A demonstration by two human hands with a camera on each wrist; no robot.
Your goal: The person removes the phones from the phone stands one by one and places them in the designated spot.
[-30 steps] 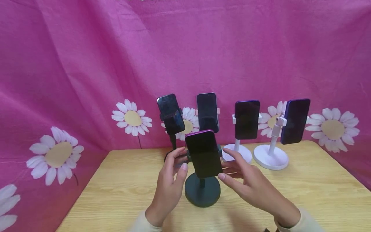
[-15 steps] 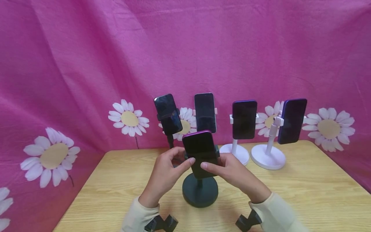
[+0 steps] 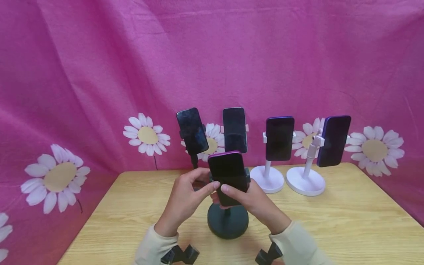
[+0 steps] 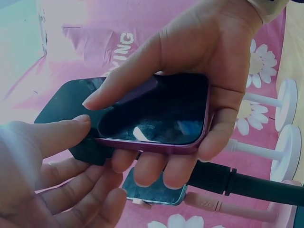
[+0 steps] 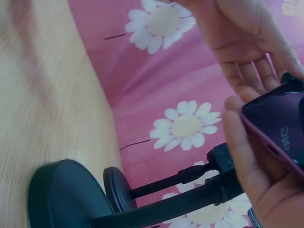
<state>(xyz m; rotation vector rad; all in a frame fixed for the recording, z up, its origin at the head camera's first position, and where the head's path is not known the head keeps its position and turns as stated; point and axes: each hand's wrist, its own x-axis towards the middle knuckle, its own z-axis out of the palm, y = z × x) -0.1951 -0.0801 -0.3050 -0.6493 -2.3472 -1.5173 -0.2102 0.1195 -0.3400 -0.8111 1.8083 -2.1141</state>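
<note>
A smartphone with a magenta edge [image 3: 228, 169] sits upright, slightly tilted, in a dark green phone stand [image 3: 228, 222]. My left hand [image 3: 187, 195] is at its left side, thumb on the clamp [image 4: 90, 151] by the phone's edge and fingers curled behind. From the right, my right hand [image 3: 258, 202] grips the phone's lower part. Its thumb lies across the screen and its fingertips [image 4: 178, 171] curl around the far edge, as the left wrist view shows. The right wrist view catches the phone's bottom corner [image 5: 270, 118] and the stand's round base [image 5: 66, 194].
Behind stand a black phone stand [image 3: 194, 159] with a phone [image 3: 192, 130], a pink-clamped phone [image 3: 234, 129], and two white stands [image 3: 267, 180] [image 3: 306, 180] holding blue-edged phones [image 3: 280, 138] [image 3: 334, 140]. A pink flowered cloth [image 3: 212, 55] hangs behind the wooden table [image 3: 347, 221].
Both hands have closed in from beside the phone onto its lower half. The right hand has shifted left, its fingers now reaching under the phone's bottom edge. The phone stays in its stand.
</note>
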